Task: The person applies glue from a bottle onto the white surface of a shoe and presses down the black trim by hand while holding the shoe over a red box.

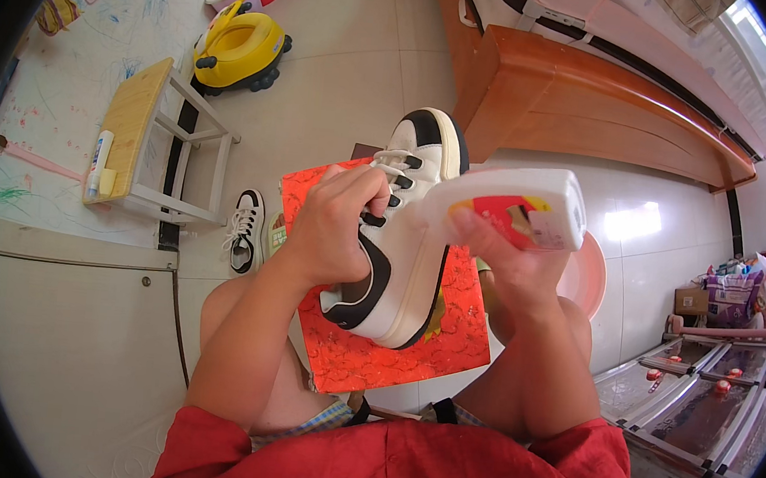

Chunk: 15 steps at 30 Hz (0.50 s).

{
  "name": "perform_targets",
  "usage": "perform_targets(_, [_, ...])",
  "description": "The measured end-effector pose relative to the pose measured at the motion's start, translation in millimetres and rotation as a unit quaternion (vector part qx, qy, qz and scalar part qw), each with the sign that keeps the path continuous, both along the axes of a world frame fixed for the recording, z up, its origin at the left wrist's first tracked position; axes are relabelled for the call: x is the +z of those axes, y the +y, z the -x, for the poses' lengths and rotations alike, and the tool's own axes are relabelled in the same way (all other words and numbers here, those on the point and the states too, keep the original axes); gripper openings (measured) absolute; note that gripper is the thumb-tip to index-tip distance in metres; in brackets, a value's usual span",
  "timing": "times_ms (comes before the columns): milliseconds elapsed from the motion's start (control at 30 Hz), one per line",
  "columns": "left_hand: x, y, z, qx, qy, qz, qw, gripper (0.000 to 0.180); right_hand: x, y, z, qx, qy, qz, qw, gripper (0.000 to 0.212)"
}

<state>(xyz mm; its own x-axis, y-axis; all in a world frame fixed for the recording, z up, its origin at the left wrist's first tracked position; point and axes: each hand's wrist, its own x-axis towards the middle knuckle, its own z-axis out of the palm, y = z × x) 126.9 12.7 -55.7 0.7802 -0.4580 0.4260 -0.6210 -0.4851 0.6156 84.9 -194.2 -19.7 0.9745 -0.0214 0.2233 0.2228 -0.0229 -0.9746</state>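
Note:
My left hand [334,230] grips a white sneaker with black trim [410,241] by its laced top, holding it up with the toe pointing away. My right hand [509,259] holds a white plastic bottle with a red and yellow label [518,210], its narrow end pointed at the shoe's laces. Both are raised above a red patterned sheet [373,347] lying on the floor between my knees.
The matching sneaker [245,231] lies on the tiled floor to the left, beside a small wooden stool [150,141] carrying a tube. A yellow toy car [240,49] stands further back. A pink basin [585,275] is under my right hand, a wooden bed frame [594,112] behind, clear storage boxes [706,404] at right.

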Motion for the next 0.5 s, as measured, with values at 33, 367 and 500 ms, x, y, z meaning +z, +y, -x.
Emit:
perform_targets(33, [0,0,0,0.000,0.000,0.000,1.000,0.033,2,1,0,-0.044,0.047,-0.010,0.998,0.039])
perform_targets(367, [0,1,0,-0.003,-0.005,0.003,1.000,0.034,-3,-3,1,0.016,-0.047,0.087,0.995,0.040])
perform_targets(500, [1,0,0,-0.002,-0.001,0.004,1.000,0.034,-6,5,-4,-0.064,-0.063,-0.025,0.996,0.033])
